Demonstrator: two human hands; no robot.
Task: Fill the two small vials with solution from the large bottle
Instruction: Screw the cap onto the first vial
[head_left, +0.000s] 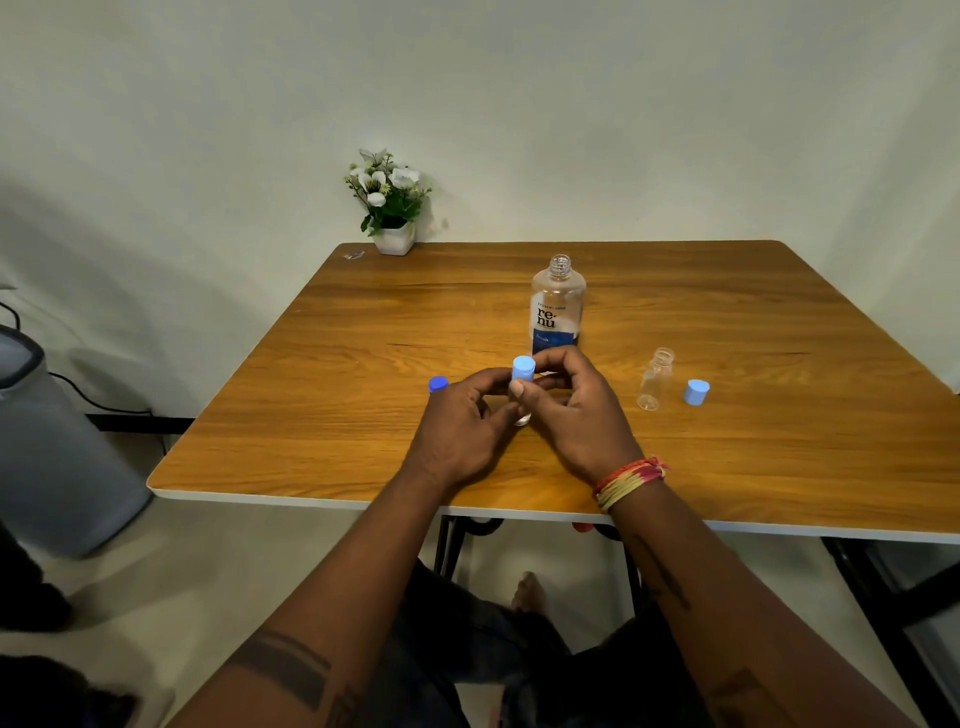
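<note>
The large clear bottle (557, 306) with a white and blue label stands uncapped at the table's middle. In front of it, both hands meet around a small vial (522, 418) topped by a light blue cap (523, 368). My left hand (467, 426) grips the vial's body, and my right hand (571, 410) pinches at the cap. Most of this vial is hidden by fingers. A second small vial (655, 379) stands open and looks empty to the right, with its light blue cap (696, 392) beside it. A darker blue cap (438, 385) lies left of my left hand.
The wooden table (332, 415) has its front edge close to my body. A white pot of artificial flowers (390, 208) stands at the back left corner. A grey bin (57, 447) and cables are on the floor to the left.
</note>
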